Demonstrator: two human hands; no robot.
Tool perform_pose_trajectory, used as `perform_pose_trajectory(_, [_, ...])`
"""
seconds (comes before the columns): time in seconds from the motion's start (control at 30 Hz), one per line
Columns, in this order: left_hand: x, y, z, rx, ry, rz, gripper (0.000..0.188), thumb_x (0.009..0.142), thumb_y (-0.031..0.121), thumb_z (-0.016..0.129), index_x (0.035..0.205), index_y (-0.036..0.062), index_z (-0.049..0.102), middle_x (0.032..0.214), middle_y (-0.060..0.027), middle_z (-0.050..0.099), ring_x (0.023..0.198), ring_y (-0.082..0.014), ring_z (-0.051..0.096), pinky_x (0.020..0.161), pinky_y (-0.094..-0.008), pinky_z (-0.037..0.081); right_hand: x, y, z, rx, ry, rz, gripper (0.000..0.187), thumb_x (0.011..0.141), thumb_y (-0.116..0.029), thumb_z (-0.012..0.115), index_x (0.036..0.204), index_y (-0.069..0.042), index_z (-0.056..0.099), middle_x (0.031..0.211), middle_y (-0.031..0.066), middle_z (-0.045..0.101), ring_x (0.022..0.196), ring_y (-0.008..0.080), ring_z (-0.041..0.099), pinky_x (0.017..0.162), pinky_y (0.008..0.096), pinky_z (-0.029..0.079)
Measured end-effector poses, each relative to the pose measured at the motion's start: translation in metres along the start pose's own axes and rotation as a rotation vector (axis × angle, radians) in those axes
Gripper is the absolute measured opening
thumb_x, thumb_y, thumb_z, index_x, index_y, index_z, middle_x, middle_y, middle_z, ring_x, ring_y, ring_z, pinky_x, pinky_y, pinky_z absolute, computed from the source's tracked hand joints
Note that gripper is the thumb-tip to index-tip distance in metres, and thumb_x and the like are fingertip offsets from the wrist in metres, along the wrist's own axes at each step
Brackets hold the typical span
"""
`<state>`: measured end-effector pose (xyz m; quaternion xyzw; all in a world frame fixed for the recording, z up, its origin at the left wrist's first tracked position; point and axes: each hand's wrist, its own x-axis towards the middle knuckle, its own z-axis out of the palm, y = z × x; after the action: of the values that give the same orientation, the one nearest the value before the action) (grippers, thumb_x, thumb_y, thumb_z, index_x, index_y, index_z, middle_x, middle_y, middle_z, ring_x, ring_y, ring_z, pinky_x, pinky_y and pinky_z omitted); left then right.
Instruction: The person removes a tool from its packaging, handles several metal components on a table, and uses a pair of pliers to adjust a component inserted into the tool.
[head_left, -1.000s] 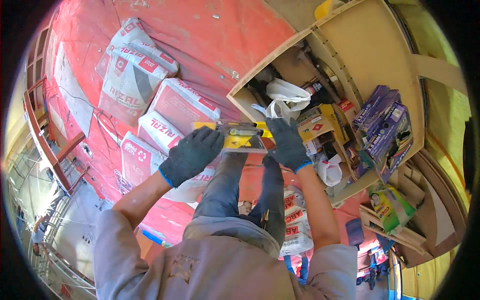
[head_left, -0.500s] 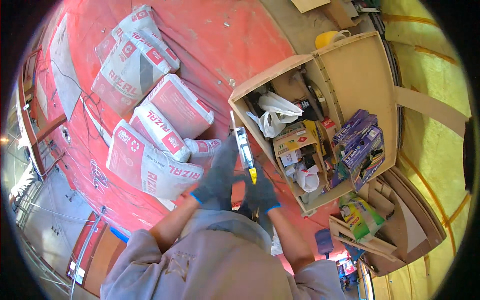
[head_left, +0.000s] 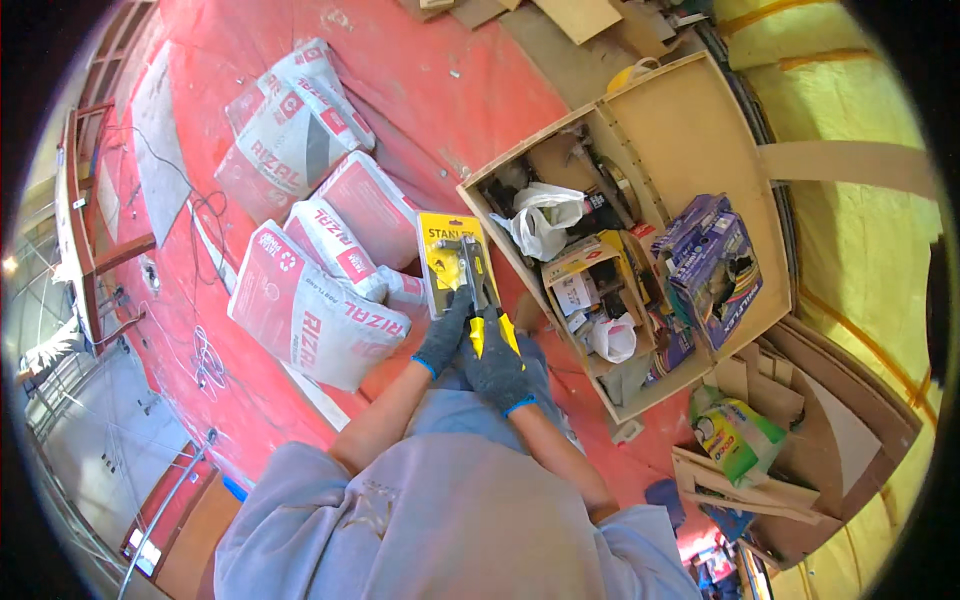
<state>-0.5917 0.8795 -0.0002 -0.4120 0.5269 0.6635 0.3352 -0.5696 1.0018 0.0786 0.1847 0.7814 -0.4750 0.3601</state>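
Observation:
In front of me is a plier-like hand tool (head_left: 480,295) with black and yellow handles, mounted on a yellow retail card (head_left: 440,238). The card's face is turned up toward me. My left hand (head_left: 443,332), in a dark glove with a blue cuff, closes round the card's lower left edge. Gloved the same way, my right hand (head_left: 495,378) holds the lower end by the yellow handle tips. Its fingers are partly hidden under the pack.
Printed cement bags (head_left: 310,320) lie on the red sheet at left. An opened wooden box (head_left: 610,130) at right holds plastic bags, tools and cartons. A purple carton (head_left: 715,280) rests on its lid side. Wood offcuts and a green pack (head_left: 740,440) sit lower right.
The tool pack has turned from edge-on to face-up. My left hand has come onto its left edge, and the view has shifted slightly.

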Motion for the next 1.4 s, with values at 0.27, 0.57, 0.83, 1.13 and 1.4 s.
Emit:
perform_pose_trajectory(0.27, [-0.06, -0.023, -0.004, -0.533, -0.29, -0.074, 0.057, 0.097, 0.056, 0.051, 0.121, 0.0062, 0.062, 0.11, -0.0171, 0.07, 0.091, -0.0286, 0.07, 0.079, -0.0412, 0.059, -0.131, -0.014, -0.079, -0.174, -0.327, -0.451, 0.057, 0.096, -0.03, 0.058, 0.144, -0.002, 0.042, 0.138, 0.0308, 0.049, 0.127, 0.0414, 0.05, 0.107, 0.0462, 0.038])
perform_pose_trajectory(0.57, [-0.118, -0.037, -0.008, -0.726, -0.332, 0.053, 0.064, 0.098, 0.052, 0.049, 0.138, 0.0024, 0.048, 0.129, -0.0239, 0.059, 0.111, -0.0381, 0.063, 0.097, -0.0488, 0.053, -0.096, 0.106, -0.037, -0.037, -0.129, -0.365, 0.039, 0.094, -0.028, 0.063, 0.123, -0.003, 0.059, 0.108, 0.0123, 0.067, 0.098, 0.0204, 0.065, 0.084, 0.0376, 0.05])
perform_pose_trajectory(0.83, [-0.14, -0.081, -0.034, -0.724, -0.31, 0.117, 0.051, 0.097, 0.041, 0.058, 0.131, 0.0031, 0.055, 0.126, -0.018, 0.063, 0.11, -0.0327, 0.064, 0.097, -0.0477, 0.053, -0.116, 0.085, 0.0, -0.161, -0.315, -0.385, 0.032, 0.092, -0.035, 0.063, 0.105, -0.007, 0.065, 0.081, 0.0045, 0.068, 0.077, 0.0212, 0.065, 0.069, 0.0395, 0.049])
perform_pose_trajectory(1.13, [-0.158, -0.109, -0.044, -0.33, -0.276, 0.158, 0.032, 0.092, 0.021, 0.067, 0.117, 0.0014, 0.061, 0.1, -0.0071, 0.068, 0.084, -0.0161, 0.067, 0.076, -0.0321, 0.058, -0.115, 0.096, 0.015, 0.021, -0.428, -0.275, 0.037, 0.092, -0.044, 0.058, 0.101, -0.01, 0.069, 0.08, 0.007, 0.069, 0.07, 0.0236, 0.066, 0.062, 0.0369, 0.051])
perform_pose_trajectory(1.4, [-0.165, -0.104, -0.048, -0.517, -0.28, 0.031, 0.029, 0.094, 0.022, 0.065, 0.116, 0.0038, 0.061, 0.097, -0.0059, 0.068, 0.079, -0.0138, 0.066, 0.071, -0.0296, 0.058, -0.093, 0.145, 0.036, 0.169, -0.521, -0.331, 0.028, 0.096, -0.037, 0.058, 0.108, -0.013, 0.068, 0.081, 0.0041, 0.066, 0.062, 0.014, 0.061, 0.054, 0.0295, 0.047])
